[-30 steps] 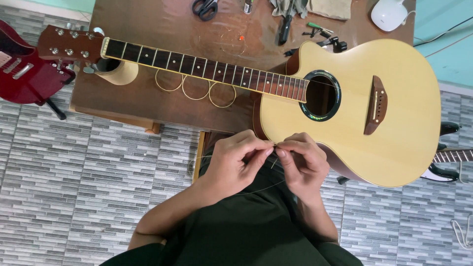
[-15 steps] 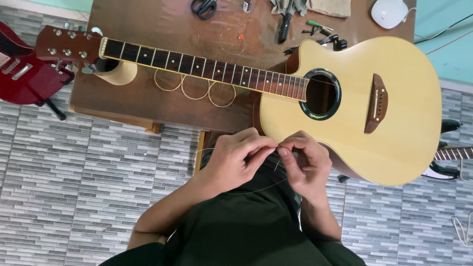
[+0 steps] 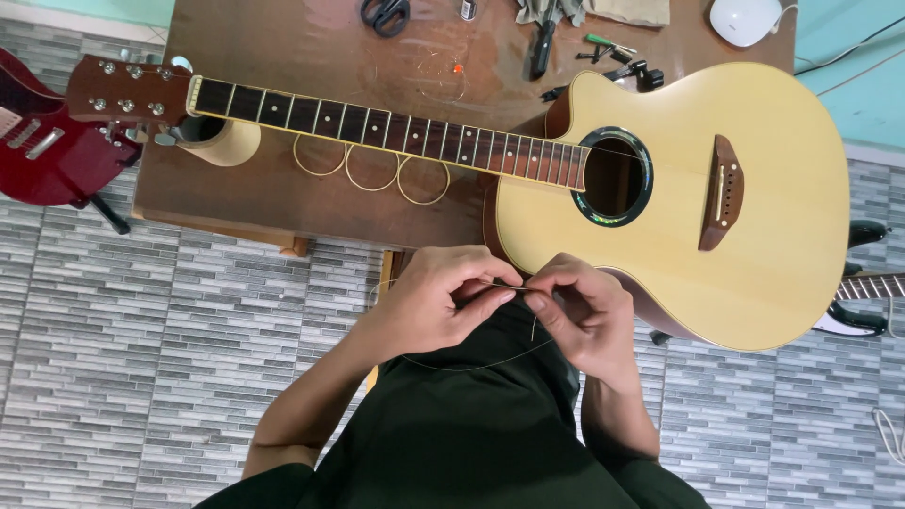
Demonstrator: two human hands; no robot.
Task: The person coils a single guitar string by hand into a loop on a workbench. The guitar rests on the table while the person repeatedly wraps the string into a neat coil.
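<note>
Thin wire string (image 3: 490, 363) pinched between left hand (image 3: 438, 306) and right hand (image 3: 580, 316), above lap, just beside guitar (image 3: 679, 198) edge. Fingertips closer together than a second ago (loop sags lower below hands); grips unchanged, string end being worked.

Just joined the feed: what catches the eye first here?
A pale acoustic guitar lies flat across the brown wooden table, neck pointing left. Just below it, the left hand and right hand meet over the lap, pinching a thin wire string. A red electric guitar sits at the far left edge.
</note>
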